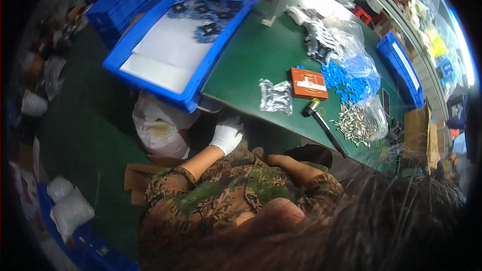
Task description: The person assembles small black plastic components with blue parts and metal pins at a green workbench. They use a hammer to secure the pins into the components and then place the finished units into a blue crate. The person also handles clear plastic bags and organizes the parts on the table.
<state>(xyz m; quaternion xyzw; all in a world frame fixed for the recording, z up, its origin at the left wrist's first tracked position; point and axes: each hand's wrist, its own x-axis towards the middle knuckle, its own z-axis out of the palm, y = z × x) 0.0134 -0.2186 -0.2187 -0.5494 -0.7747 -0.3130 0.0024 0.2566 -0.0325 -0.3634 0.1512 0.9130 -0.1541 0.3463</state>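
Note:
My left hand (228,136), in a white glove, is low in front of the green table's near edge, close to my lap. Its fingers blur into the shadow under the table, so what they hold, if anything, does not show. My right forearm (296,169) lies bent across my front, with the hand itself hidden. On the table nearest to me are a hammer (327,129) with a black handle, a clear bag of silvery parts (275,96) and an orange-red box (309,83). A heap of small metal pins (355,124) lies right of the hammer.
Left of the table stands a blue crate (116,65) with white sheets and several blue-black parts (208,15). A stuffed white bag (159,128) sits below it. Small blue pieces (346,81) spill from a clear bag. A metal post (277,0) rises from the table.

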